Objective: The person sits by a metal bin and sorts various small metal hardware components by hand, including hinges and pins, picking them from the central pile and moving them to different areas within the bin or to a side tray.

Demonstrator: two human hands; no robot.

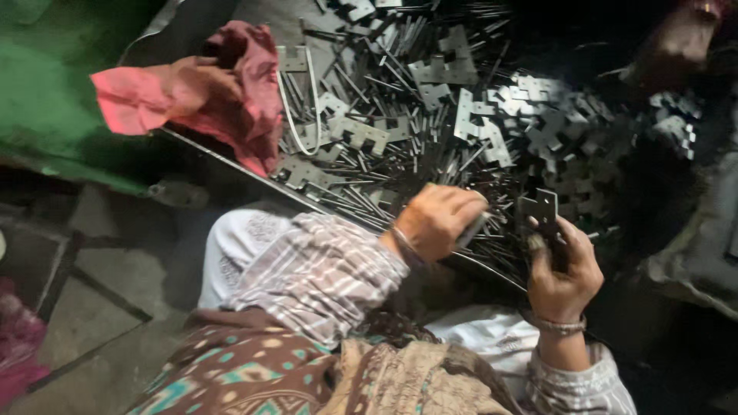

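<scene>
Patterned cloth [254,376] drapes our lap up close. Our right hand [565,273] is clamped on a dark hinge plate [540,209]; our left hand [436,220] is curled around a thin metal pin [470,229], above the heap of hinge plates and pins [430,100], red rag [207,92] beside.

Grey metal plates [477,115] — pink-red cloth [223,92] — striped sleeve [323,269]

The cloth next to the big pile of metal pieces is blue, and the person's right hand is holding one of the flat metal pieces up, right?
Not quite. The head view shows the cloth is pinkish red, not blue. The rest holds: it lies beside the pile of metal pieces, and the right hand holds a flat metal piece up.
</scene>
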